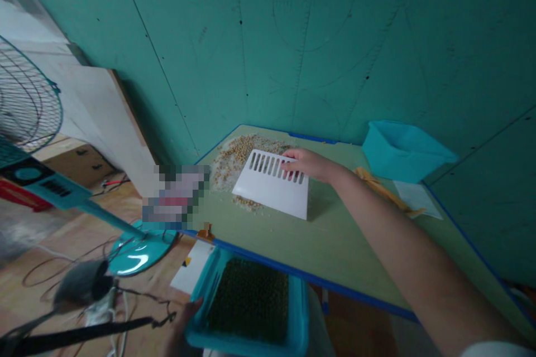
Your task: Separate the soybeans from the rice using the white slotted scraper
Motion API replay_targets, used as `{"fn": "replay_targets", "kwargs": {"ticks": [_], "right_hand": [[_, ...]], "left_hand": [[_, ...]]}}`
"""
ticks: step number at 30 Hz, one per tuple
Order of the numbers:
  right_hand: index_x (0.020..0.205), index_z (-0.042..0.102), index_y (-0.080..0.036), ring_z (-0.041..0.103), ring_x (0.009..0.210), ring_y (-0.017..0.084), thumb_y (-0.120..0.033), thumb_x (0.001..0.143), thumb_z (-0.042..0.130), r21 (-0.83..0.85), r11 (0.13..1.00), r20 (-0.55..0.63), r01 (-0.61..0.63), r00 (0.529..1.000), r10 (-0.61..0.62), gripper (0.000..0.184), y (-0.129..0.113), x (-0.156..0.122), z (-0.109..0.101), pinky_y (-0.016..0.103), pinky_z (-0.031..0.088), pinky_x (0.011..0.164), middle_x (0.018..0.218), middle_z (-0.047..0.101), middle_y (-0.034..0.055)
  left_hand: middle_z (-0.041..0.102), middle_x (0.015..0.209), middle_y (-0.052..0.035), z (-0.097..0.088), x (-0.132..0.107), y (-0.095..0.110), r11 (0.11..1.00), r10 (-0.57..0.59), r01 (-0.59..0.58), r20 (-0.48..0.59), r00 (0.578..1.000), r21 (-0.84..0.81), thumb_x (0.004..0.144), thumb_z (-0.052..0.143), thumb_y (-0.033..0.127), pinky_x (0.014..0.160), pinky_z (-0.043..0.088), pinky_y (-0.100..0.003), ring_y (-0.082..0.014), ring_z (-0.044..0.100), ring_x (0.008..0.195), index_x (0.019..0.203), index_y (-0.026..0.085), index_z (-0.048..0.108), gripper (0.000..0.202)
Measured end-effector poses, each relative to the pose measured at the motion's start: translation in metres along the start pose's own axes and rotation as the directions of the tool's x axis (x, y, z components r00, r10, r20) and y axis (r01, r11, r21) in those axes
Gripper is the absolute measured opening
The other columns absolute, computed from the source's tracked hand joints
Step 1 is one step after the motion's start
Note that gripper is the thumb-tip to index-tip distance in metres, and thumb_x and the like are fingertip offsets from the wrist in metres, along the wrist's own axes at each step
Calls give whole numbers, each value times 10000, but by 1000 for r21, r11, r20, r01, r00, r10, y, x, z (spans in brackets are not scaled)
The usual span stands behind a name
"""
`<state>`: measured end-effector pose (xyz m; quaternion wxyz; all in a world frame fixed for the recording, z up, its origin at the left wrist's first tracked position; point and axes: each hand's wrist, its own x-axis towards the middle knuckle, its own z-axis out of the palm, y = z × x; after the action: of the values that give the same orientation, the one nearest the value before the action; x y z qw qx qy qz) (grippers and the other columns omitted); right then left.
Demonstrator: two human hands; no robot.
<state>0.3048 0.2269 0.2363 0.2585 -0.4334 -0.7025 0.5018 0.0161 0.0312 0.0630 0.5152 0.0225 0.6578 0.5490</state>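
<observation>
My right hand (307,164) reaches across the light green table (335,245) and grips the top edge of a white slotted scraper board (272,187), which stands tilted on the tabletop. Beyond it, a spread of pale beans (234,153) lies in the far left corner, and a few beans sit under the board's lower edge. My left hand (182,326) holds the left rim of a teal bin (251,340) filled with dark green beans (251,301), kept below the table's near edge.
An empty teal bin (404,150) stands at the back right by the teal wall, with a yellow cloth (383,189) and a paper (416,198) beside it. A standing fan (25,111) and cables are on the floor at left.
</observation>
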Motion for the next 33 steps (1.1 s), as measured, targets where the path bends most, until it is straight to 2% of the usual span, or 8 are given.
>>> {"fn": "replay_targets", "kwargs": {"ticks": [4, 10, 14, 17, 20, 25, 30, 33], "right_hand": [[784, 525, -160, 502, 489, 66, -189, 765, 537, 9, 1000, 20, -16, 1000, 16, 37, 0, 1, 6, 172, 395, 465, 619, 566, -21], [812, 532, -162, 518, 505, 65, -212, 763, 548, 30, 999, 66, -11, 998, 9, 72, 0, 1, 13, 173, 398, 473, 641, 575, -24], [817, 540, -158, 510, 501, 61, -207, 761, 552, 62, 998, 115, 3, 993, -10, 76, 0, 1, 19, 175, 396, 475, 633, 560, -31], [823, 544, -155, 502, 499, 58, -205, 761, 553, 72, 997, 148, 19, 989, -29, 80, 0, 2, 23, 178, 402, 490, 635, 557, -33], [833, 544, -151, 500, 500, 58, -206, 766, 551, 66, 998, 166, 25, 985, -36, 87, -2, 1, 25, 179, 407, 497, 639, 559, -29], [789, 534, -155, 512, 513, 62, -214, 780, 539, 63, 998, 191, 16, 981, -28, 60, -6, -2, 28, 186, 419, 517, 632, 570, -22], [799, 528, -152, 519, 523, 56, -209, 783, 540, 71, 997, 225, 6, 974, -22, 60, -8, -4, 30, 175, 419, 515, 648, 572, -23], [818, 534, -150, 520, 523, 53, -211, 780, 547, 71, 997, 242, 2, 970, -19, 74, -8, -4, 32, 172, 420, 515, 652, 573, -24]], "left_hand": [[711, 596, -35, 4, -17, -6, 999, -43, 43, 15, 999, -19, 515, 647, 175, 680, 531, -440, -377, 603, 940, 662, 245, 650, 163], [739, 710, -67, 6, -28, -7, 990, -133, 135, 40, 990, -50, 574, 613, 304, 617, 536, -455, -357, 657, 792, 929, 184, 664, 378], [688, 491, -31, 1, -3, 3, 985, -171, 171, -87, 981, 2, 510, 614, 242, 602, 534, -479, -409, 627, 857, 837, 228, 675, 333], [591, 330, -22, -1, 11, 8, 983, -181, 184, -101, 978, 23, 440, 623, 146, 586, 534, -477, -436, 611, 873, 759, 225, 673, 332], [575, 324, -10, -3, 13, 8, 981, -193, 196, -90, 977, 18, 466, 611, 114, 546, 538, -445, -396, 650, 745, 648, 222, 647, 215], [468, 252, 57, 2, 6, 6, 978, -211, 208, -144, 967, -31, 569, 536, 85, 462, 531, -411, -329, 658, 564, 595, 267, 614, 200], [574, 335, 21, 14, -20, 6, 949, -300, 287, -93, 949, -130, 606, 563, 117, 566, 543, -424, -350, 668, 695, 694, 253, 640, 180], [550, 308, 28, 18, -36, 10, 935, -316, 311, -3, 949, -170, 604, 588, 138, 615, 542, -413, -341, 666, 740, 655, 258, 614, 133]]}}
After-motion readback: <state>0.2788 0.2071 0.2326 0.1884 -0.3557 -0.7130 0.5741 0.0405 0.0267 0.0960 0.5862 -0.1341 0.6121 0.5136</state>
